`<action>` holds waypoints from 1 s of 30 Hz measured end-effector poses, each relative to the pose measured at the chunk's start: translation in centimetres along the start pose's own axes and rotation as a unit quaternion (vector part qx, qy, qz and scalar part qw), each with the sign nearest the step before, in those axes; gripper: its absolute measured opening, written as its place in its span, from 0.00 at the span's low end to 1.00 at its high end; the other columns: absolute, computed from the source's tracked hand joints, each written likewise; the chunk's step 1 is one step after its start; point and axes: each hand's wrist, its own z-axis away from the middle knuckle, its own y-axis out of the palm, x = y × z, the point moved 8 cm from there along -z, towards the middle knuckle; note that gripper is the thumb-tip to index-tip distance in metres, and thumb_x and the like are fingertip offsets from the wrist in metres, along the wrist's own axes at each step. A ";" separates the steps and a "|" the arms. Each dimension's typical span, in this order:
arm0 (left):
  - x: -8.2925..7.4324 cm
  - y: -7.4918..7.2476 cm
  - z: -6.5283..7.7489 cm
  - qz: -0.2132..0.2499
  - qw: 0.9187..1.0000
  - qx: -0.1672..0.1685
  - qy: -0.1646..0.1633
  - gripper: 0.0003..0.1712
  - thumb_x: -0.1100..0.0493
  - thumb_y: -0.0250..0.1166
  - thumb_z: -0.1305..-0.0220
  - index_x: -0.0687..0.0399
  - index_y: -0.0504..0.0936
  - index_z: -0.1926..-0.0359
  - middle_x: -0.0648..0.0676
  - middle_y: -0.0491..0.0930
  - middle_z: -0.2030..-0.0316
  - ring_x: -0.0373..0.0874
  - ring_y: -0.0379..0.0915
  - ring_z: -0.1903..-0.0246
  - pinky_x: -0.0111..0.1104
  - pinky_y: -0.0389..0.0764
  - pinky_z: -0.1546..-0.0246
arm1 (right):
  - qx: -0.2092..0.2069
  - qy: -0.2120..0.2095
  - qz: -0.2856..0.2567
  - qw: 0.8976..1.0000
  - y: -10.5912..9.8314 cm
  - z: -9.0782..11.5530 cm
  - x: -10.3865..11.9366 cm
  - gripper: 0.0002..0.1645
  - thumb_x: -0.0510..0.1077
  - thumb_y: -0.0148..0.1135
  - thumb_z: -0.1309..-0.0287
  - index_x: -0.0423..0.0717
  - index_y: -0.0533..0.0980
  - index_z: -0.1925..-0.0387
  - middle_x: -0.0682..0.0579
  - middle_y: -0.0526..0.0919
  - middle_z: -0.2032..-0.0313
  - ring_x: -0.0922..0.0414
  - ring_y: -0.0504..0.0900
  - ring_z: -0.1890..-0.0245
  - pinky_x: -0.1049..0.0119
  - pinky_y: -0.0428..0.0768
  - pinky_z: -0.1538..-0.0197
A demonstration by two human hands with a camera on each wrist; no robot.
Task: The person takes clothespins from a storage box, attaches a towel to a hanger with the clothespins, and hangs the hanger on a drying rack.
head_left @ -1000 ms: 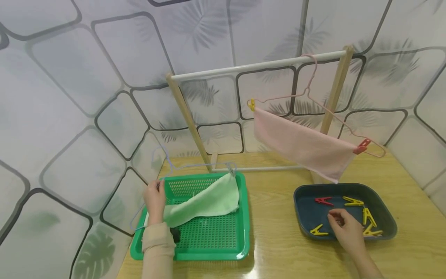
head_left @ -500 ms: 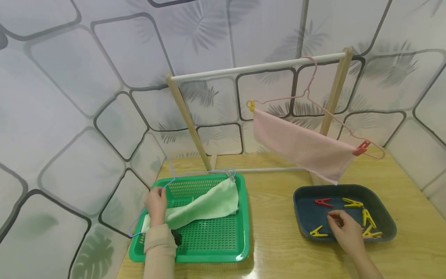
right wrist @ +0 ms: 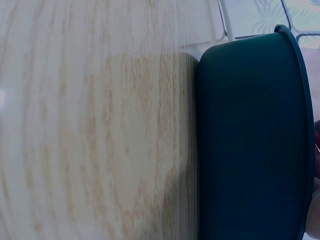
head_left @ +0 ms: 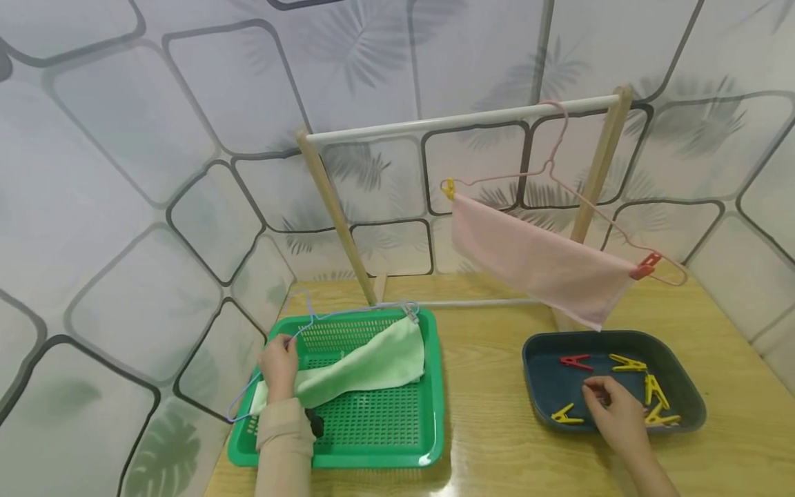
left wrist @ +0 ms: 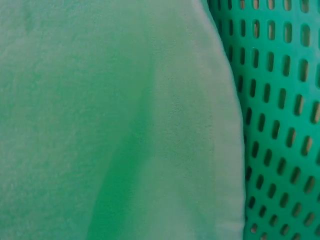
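Note:
My left hand [head_left: 279, 362] grips a thin blue-purple hanger [head_left: 335, 314] over the left side of a green perforated basket [head_left: 431, 414]. A grey clothespin [head_left: 410, 314] fastens a light green cloth [head_left: 366, 366] to the hanger's far end; its near end is partly hidden by my arm. The cloth [left wrist: 110, 100] fills much of the left wrist view. My right hand [head_left: 621, 414] hovers over a dark blue tub [head_left: 540, 393], fingers loosely bent, with nothing visible between them. Near it lie a red clothespin [head_left: 576, 362] and several yellow clothespins [head_left: 629, 363].
Behind stands a wooden rack with a white rod [head_left: 428, 125]. From it hangs a pink hanger [head_left: 506, 176] with a pink cloth [head_left: 534, 259], held by yellow and red clothespins. A small black object [head_left: 315, 422] lies in the basket beside my left sleeve. Wood-grain table [head_left: 481, 386] separates basket and tub.
My left hand has come down slightly with the blue-purple hanger, whose hook is now lower, near the basket's back corner. My right hand has stayed almost still over the tub.

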 end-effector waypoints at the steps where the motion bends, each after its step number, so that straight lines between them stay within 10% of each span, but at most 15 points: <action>1: 0.0 0.0 0.0 0.000 1.000 0.001 -0.001 0.08 0.60 0.52 0.48 0.61 0.74 0.73 0.56 0.74 0.77 0.49 0.67 0.75 0.44 0.57 0.64 | 0.000 0.000 -0.001 1.000 0.0 0.0 0.0 0.06 0.47 0.56 0.57 0.57 0.69 0.73 0.64 0.70 0.77 0.68 0.66 0.78 0.78 0.65 0.77; 20: 0.1 0.4 0.1 -0.021 0.999 0.036 -0.004 0.10 0.60 0.50 0.47 0.62 0.75 0.71 0.58 0.74 0.74 0.50 0.67 0.73 0.44 0.59 0.66 | 0.015 0.004 0.011 1.000 0.3 0.0 0.0 0.05 0.49 0.55 0.56 0.59 0.68 0.73 0.64 0.70 0.76 0.69 0.66 0.77 0.76 0.65 0.77; 30: 0.7 -0.5 0.1 -0.015 0.999 -0.025 -0.029 0.13 0.59 0.49 0.46 0.67 0.75 0.71 0.61 0.68 0.69 0.54 0.61 0.66 0.44 0.59 0.63 | 0.018 -0.001 0.005 1.000 0.1 -0.1 0.2 0.05 0.49 0.55 0.56 0.58 0.69 0.73 0.64 0.70 0.76 0.69 0.66 0.77 0.76 0.65 0.77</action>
